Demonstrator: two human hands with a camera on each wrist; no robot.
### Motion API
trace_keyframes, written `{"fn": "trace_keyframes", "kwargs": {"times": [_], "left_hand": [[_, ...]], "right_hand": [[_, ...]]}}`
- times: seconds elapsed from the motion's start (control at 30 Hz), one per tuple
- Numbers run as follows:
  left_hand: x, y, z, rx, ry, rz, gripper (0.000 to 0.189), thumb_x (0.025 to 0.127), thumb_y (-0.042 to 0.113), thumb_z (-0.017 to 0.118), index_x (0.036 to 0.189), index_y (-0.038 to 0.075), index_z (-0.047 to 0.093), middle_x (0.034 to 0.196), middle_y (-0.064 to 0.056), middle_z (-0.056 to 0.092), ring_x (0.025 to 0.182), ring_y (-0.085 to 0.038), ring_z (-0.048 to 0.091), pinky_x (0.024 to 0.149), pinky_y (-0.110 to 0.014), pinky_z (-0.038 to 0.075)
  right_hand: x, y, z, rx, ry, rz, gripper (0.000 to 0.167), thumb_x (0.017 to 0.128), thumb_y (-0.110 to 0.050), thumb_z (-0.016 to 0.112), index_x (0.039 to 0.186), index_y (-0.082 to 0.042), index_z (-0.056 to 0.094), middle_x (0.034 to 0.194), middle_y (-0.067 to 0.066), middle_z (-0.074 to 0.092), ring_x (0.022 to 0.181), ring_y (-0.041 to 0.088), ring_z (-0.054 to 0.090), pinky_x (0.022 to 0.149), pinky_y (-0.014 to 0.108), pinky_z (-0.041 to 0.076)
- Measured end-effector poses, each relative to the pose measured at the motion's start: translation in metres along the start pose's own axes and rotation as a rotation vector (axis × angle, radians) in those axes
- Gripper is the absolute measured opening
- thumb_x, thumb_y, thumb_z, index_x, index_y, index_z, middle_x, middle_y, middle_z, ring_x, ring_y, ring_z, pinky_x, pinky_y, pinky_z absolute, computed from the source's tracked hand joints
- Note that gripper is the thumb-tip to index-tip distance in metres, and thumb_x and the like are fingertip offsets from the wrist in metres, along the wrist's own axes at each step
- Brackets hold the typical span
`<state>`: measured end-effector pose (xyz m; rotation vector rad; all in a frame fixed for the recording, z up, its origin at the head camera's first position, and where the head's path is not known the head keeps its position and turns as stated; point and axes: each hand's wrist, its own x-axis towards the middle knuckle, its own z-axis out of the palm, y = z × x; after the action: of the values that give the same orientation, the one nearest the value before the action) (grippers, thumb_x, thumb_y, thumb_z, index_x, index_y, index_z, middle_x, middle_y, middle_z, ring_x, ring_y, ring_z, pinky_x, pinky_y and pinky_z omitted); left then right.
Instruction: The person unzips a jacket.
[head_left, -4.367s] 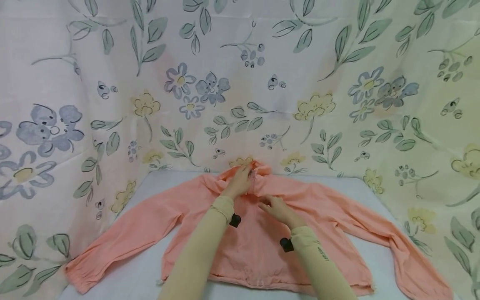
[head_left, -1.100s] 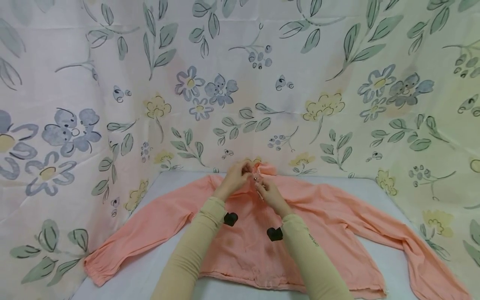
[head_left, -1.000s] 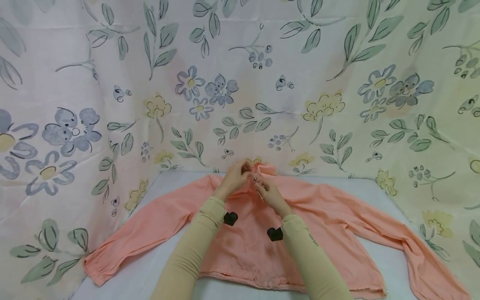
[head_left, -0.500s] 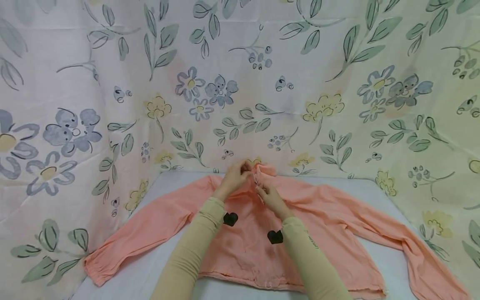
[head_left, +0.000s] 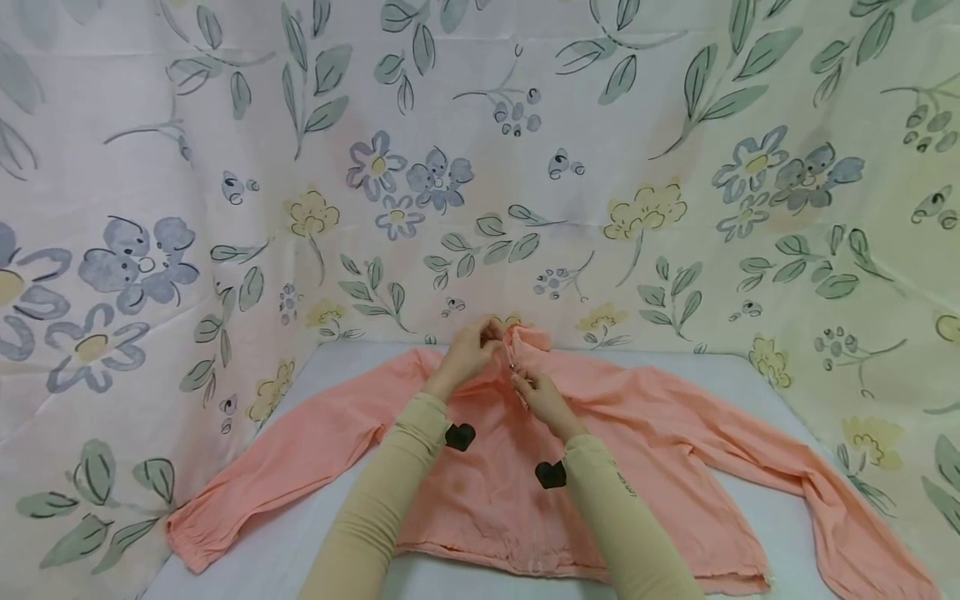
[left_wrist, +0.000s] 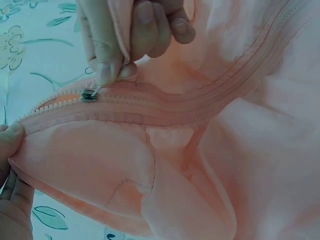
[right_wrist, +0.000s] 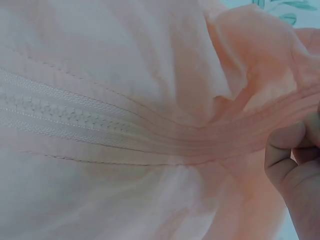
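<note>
A salmon-pink zip jacket (head_left: 480, 500) lies spread out, sleeves to both sides. My left hand (head_left: 467, 354) pinches the collar's top edge by the zip; in the left wrist view this left hand (left_wrist: 12, 195) shows at the left edge. My right hand (head_left: 543, 398) is just below it, thumb and finger pinching the zip's pull tab. The metal zip slider (left_wrist: 89, 95) sits near the collar; the teeth (left_wrist: 50, 106) are parted between it and the left hand, and joined beyond it. In the right wrist view the right hand (right_wrist: 295, 170) has curled fingers, with fingertips cut off.
Under the jacket is a white-covered table (head_left: 315, 533). A floral curtain (head_left: 510, 167) rises behind it and along both sides. The left sleeve (head_left: 277, 450) and right sleeve (head_left: 840, 500) stretch outward, and the collar (head_left: 531, 337) stands up near the curtain.
Since the oldest frame, the right hand has gone from loose above the jacket to pinching the pull tab. Over the last second it has slid slightly down, while the left hand stays at the collar.
</note>
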<state>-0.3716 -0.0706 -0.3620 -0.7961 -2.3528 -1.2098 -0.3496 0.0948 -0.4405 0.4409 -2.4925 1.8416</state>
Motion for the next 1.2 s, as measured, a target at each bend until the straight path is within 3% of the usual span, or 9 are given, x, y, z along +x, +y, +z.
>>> {"fn": "trace_keyframes", "kwargs": {"times": [0.3, 0.6, 0.9, 1.2], "left_hand": [[0.001, -0.001, -0.001, -0.014, 0.019, -0.006, 0.012, 0.084, -0.009, 0.058, 0.086, 0.002, 0.058, 0.078, -0.004, 0.056, 0.071, -0.016, 0.051, 0.066, -0.027, 0.044], [-0.002, -0.003, -0.003, -0.006, 0.047, -0.053, 0.008, 0.085, -0.005, 0.059, 0.089, 0.003, 0.058, 0.079, -0.004, 0.057, 0.071, -0.015, 0.052, 0.064, -0.028, 0.044], [-0.005, -0.002, -0.005, -0.021, 0.069, -0.045, 0.008, 0.085, -0.006, 0.058, 0.089, 0.0, 0.058, 0.077, -0.004, 0.057, 0.066, -0.016, 0.051, 0.06, -0.027, 0.043], [-0.007, -0.003, -0.003, -0.037, 0.106, -0.038, 0.009, 0.085, -0.007, 0.058, 0.088, 0.001, 0.057, 0.077, -0.006, 0.058, 0.067, -0.016, 0.052, 0.059, -0.027, 0.043]], "right_hand": [[0.0, 0.002, 0.001, 0.016, -0.007, -0.001, 0.023, 0.098, -0.02, 0.047, 0.084, -0.003, 0.049, 0.063, 0.001, 0.042, 0.053, 0.013, 0.04, 0.051, 0.026, 0.035], [-0.005, -0.001, 0.001, 0.009, -0.024, 0.009, 0.023, 0.098, -0.017, 0.047, 0.081, -0.002, 0.047, 0.064, 0.003, 0.042, 0.052, 0.014, 0.039, 0.05, 0.027, 0.034], [-0.005, 0.009, 0.004, -0.025, 0.008, 0.064, 0.023, 0.097, -0.021, 0.049, 0.081, -0.005, 0.046, 0.066, 0.004, 0.043, 0.053, 0.017, 0.039, 0.051, 0.028, 0.035], [-0.007, 0.008, 0.004, -0.004, -0.005, 0.05, 0.025, 0.097, -0.019, 0.049, 0.077, -0.005, 0.043, 0.063, 0.003, 0.042, 0.051, 0.015, 0.039, 0.05, 0.027, 0.034]]}}
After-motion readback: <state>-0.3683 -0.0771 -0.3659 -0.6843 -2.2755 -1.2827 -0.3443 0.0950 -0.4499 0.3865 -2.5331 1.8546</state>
